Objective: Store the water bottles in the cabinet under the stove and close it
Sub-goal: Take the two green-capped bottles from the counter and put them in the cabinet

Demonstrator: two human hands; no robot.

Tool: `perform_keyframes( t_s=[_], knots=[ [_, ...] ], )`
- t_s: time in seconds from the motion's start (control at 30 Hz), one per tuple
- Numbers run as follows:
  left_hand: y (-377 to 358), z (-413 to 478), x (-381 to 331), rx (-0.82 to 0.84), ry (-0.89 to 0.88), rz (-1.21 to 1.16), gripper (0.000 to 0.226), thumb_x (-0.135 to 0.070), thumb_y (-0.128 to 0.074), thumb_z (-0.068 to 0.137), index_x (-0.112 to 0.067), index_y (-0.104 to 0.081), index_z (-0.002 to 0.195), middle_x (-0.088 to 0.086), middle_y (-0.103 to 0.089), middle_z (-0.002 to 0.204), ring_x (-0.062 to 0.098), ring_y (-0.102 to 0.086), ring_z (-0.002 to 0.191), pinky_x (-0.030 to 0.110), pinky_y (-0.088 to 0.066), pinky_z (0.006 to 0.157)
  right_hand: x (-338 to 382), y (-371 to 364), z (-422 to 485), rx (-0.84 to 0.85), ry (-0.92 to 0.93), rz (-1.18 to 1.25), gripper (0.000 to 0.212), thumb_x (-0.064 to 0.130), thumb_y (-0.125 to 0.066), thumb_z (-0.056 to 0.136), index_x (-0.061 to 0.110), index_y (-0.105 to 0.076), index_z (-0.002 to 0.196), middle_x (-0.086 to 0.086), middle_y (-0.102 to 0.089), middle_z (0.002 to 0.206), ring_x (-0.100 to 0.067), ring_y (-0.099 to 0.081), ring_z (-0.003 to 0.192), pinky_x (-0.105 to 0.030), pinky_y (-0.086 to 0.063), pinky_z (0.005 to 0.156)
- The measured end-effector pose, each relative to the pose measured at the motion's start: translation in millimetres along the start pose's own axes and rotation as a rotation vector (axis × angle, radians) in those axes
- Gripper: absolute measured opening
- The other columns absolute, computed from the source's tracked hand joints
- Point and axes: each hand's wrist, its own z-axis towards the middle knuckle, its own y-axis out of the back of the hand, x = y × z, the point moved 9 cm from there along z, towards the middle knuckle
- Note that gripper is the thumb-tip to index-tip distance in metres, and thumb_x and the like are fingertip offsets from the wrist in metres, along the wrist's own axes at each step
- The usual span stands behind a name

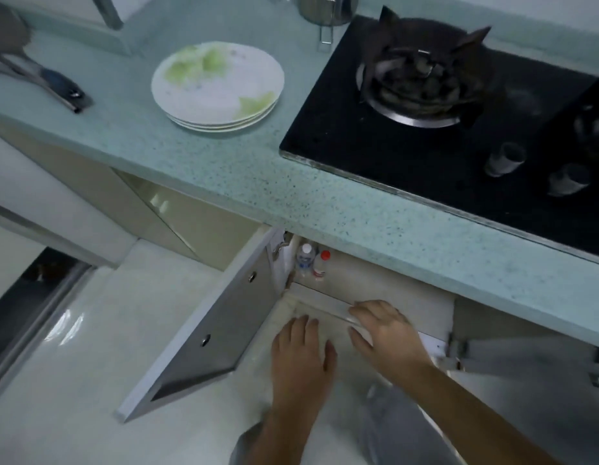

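**Two bottles in the open cabinet, both my hands at its sill**

I am looking down at the cabinet (375, 283) under the stove (442, 105). Its left door (204, 330) stands swung wide open toward me, with two round hinge holes showing on its inner face. On the right, a second door (526, 360) also looks open, though only its inner side and hinges show at the frame's edge.

Two bottles stand upright at the back left corner of the cabinet floor, just beside each other. The left bottle (305, 258) is clear with a pale cap and a blue-and-white label. The right bottle (321, 263) has a red cap. Neither is touched by my hands.

My left hand (301, 350) is empty and open, palm down, fingers stretched forward and lying flat just in front of the cabinet's lower edge. My right hand (385, 330) is also empty, fingers spread loosely and curled a little, resting over the pale sill (321, 307) at the cabinet's front. I cannot tell whether the fingertips press on the sill or merely hang above it.

Above, on the speckled green counter (224, 169), sits a stack of plates (217, 87) with green leaf print, left of the stove. A steel pot (325, 8) stands behind it, and utensil handles (50, 85) lie at far left.
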Motion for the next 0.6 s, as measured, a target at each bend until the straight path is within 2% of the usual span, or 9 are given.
perform_keyframes(
  t_s=[0.13, 0.23, 0.37, 0.43, 0.5, 0.6],
  knots=[
    [46.6, -20.9, -23.7, 0.014, -0.084, -0.044, 0.037, -0.032, -0.044, 0.076, -0.008, -0.063, 0.097, 0.012, -0.068, 0.097, 0.031, -0.064, 0.086, 0.037, -0.054, 0.072, 12.9, 63.4, -29.8, -0.043, -0.076, 0.000, 0.027, 0.031, -0.054, 0.072, 0.016, -0.068, 0.090, -0.001, -0.072, 0.089, -0.021, -0.068, 0.080, -0.029, -0.055, 0.066],
    [77.3, -26.5, -38.6, 0.039, -0.182, -0.062, 0.038, -0.033, -0.043, 0.078, -0.007, -0.062, 0.099, 0.012, -0.067, 0.100, 0.032, -0.063, 0.089, 0.040, -0.054, 0.075, 6.6, 104.8, -67.1, -0.138, -0.245, -0.008, 0.037, 0.034, -0.043, 0.077, 0.012, -0.068, 0.093, -0.005, -0.072, 0.093, -0.025, -0.068, 0.084, -0.035, -0.055, 0.071],
    [110.1, -29.9, -74.7, 0.074, -0.415, 0.003, 0.039, -0.034, -0.042, 0.078, -0.007, -0.063, 0.098, 0.010, -0.068, 0.100, 0.030, -0.064, 0.091, 0.040, -0.053, 0.079, -6.0, 147.1, -130.1, -0.222, -0.499, -0.041, 0.040, 0.036, -0.041, 0.079, 0.010, -0.067, 0.095, -0.009, -0.072, 0.095, -0.028, -0.067, 0.084, -0.038, -0.056, 0.069],
    [119.2, -30.5, -91.5, 0.098, -0.491, 0.014, 0.042, -0.034, -0.042, 0.079, -0.005, -0.064, 0.098, 0.012, -0.068, 0.100, 0.031, -0.064, 0.093, 0.042, -0.053, 0.081, -10.8, 167.8, -163.9, -0.279, -0.612, -0.040, 0.036, 0.034, -0.044, 0.080, 0.010, -0.066, 0.096, -0.009, -0.071, 0.096, -0.029, -0.066, 0.085, -0.037, -0.055, 0.070],
    [121.1, -32.2, -111.5, 0.128, -0.556, 0.029, 0.044, -0.036, -0.040, 0.080, -0.005, -0.062, 0.100, 0.012, -0.067, 0.102, 0.031, -0.062, 0.095, 0.042, -0.052, 0.082, -14.4, 187.5, -200.0, -0.349, -0.713, -0.056, 0.027, 0.026, -0.055, 0.081, 0.009, -0.065, 0.099, -0.010, -0.070, 0.099, -0.030, -0.065, 0.088, -0.038, -0.054, 0.074],
    [117.7, -42.6, -153.4, 0.165, -0.678, 0.011, 0.048, -0.039, -0.036, 0.083, -0.006, -0.060, 0.106, 0.010, -0.064, 0.108, 0.028, -0.060, 0.100, 0.041, -0.050, 0.084, -16.0, 210.5, -254.5, -0.437, -0.848, -0.079, 0.025, 0.021, -0.063, 0.081, 0.010, -0.064, 0.103, -0.010, -0.069, 0.104, -0.031, -0.063, 0.093, -0.043, -0.054, 0.078]
  ],
)
